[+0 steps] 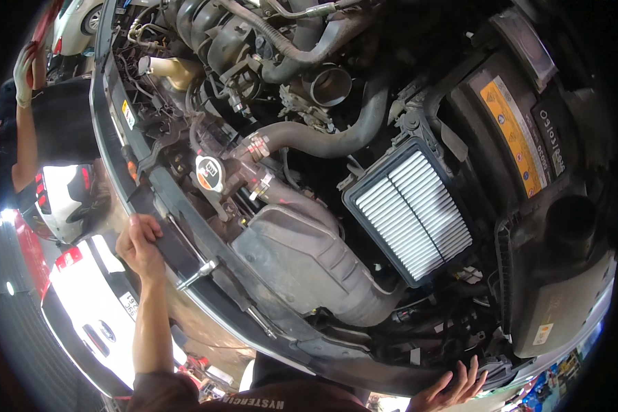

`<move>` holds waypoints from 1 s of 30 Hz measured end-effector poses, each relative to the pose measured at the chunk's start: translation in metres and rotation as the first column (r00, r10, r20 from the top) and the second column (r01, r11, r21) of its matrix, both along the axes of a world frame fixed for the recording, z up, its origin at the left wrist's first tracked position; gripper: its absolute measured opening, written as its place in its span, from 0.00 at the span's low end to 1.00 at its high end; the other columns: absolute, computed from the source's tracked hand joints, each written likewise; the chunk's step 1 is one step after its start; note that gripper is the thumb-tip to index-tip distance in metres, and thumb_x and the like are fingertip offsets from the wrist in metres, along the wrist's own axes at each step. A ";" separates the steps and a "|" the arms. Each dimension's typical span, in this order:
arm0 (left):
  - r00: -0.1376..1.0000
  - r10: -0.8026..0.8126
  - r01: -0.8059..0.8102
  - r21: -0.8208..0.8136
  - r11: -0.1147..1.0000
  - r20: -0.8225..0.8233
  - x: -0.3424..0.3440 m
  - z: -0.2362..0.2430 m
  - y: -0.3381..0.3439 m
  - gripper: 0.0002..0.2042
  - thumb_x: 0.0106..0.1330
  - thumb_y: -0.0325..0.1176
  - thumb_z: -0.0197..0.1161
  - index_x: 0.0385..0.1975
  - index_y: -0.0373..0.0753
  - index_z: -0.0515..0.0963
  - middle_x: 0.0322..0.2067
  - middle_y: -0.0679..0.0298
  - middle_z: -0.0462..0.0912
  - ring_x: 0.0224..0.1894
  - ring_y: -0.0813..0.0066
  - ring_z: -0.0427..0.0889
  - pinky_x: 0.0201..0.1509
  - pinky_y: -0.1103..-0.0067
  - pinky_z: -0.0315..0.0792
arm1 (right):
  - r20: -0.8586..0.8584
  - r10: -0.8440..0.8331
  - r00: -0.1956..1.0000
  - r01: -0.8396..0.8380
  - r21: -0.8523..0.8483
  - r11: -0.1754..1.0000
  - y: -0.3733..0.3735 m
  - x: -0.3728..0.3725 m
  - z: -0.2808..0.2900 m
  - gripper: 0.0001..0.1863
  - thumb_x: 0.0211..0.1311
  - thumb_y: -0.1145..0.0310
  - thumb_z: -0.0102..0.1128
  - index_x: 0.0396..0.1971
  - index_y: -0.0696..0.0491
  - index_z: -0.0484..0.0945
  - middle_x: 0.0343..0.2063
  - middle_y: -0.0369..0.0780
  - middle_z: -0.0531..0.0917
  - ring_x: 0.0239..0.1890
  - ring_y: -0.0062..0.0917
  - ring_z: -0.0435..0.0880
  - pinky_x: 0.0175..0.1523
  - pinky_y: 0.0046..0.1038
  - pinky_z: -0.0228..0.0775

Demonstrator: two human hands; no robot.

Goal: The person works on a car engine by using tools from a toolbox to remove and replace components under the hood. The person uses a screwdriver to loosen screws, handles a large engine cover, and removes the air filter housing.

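Note:
My left hand (pixel 141 240) is closed, its fingers curled over the front edge (pixel 178 292) of a car's open engine bay. Beside it, a chrome ratchet (pixel 200 273) lies on the dark front panel, with metal rods reaching away on both sides. My right hand (pixel 453 386), at the bottom right, has its fingers spread over the front edge and holds nothing. Further in, a white pleated air filter (pixel 415 213) with a black rim sits in its open housing. To the right, the black air box cover (pixel 563 302) is lifted aside, its round opening exposed.
A radiator cap (pixel 210 173), a grey plastic duct (pixel 302 261) and a thick black hose (pixel 323 141) fill the middle. An open metal throat (pixel 327 85) faces up. A battery (pixel 508 130) stands at right. An orange-handled tool (pixel 132 168) lies left. Another person's gloved hand (pixel 25 74) shows far left.

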State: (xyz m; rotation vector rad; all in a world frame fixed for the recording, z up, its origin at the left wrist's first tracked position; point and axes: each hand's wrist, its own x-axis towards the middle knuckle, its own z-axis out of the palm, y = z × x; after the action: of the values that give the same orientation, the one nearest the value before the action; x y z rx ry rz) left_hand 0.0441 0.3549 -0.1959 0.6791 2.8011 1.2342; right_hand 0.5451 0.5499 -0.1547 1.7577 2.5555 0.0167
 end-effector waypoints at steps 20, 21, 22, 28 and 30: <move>0.997 0.068 -0.071 -0.214 0.974 -0.021 0.003 0.003 0.004 0.26 0.82 0.35 0.49 0.15 0.33 0.71 0.22 0.59 0.77 0.24 0.77 0.72 0.30 0.79 0.63 | 0.089 -0.018 0.996 0.031 -0.148 0.989 0.007 -0.011 -0.013 0.19 0.79 0.60 0.46 0.40 0.56 0.84 0.46 0.46 0.86 0.56 0.43 0.82 0.75 0.58 0.53; 0.999 0.042 -0.046 -0.210 0.977 -0.023 0.002 0.003 0.003 0.25 0.82 0.35 0.49 0.16 0.33 0.72 0.22 0.59 0.77 0.24 0.78 0.72 0.30 0.80 0.62 | 0.105 -0.024 0.994 0.038 -0.135 0.990 0.009 -0.015 -0.013 0.19 0.79 0.60 0.46 0.40 0.56 0.84 0.46 0.46 0.86 0.56 0.43 0.82 0.75 0.58 0.54; 0.999 0.045 -0.049 -0.215 0.975 -0.020 0.001 0.002 0.004 0.25 0.82 0.35 0.49 0.16 0.33 0.72 0.22 0.59 0.77 0.24 0.78 0.72 0.30 0.80 0.62 | 0.119 -0.030 0.992 0.044 -0.121 0.992 0.011 -0.019 -0.013 0.19 0.79 0.59 0.46 0.40 0.55 0.84 0.46 0.45 0.86 0.55 0.43 0.82 0.74 0.58 0.55; 0.999 0.029 -0.032 -0.204 0.979 -0.019 0.001 0.003 0.007 0.26 0.82 0.35 0.48 0.16 0.33 0.72 0.22 0.60 0.76 0.23 0.78 0.72 0.30 0.80 0.62 | 0.127 -0.051 0.991 0.065 -0.108 0.992 0.017 -0.032 -0.013 0.20 0.80 0.58 0.46 0.38 0.53 0.85 0.46 0.44 0.86 0.54 0.42 0.82 0.73 0.57 0.59; 1.000 0.029 -0.030 -0.206 0.978 -0.008 0.001 0.005 0.010 0.26 0.82 0.36 0.48 0.16 0.32 0.73 0.21 0.60 0.76 0.23 0.78 0.72 0.30 0.80 0.62 | 0.127 0.006 0.992 0.008 -0.105 0.994 0.016 -0.022 -0.014 0.19 0.80 0.60 0.46 0.37 0.53 0.85 0.45 0.43 0.86 0.51 0.42 0.83 0.71 0.57 0.63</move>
State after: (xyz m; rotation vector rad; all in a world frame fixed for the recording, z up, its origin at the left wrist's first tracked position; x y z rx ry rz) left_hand 0.0449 0.3651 -0.1906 0.6301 2.8973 0.9278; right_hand 0.5232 0.5657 -0.1690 1.6641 2.4193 -0.0064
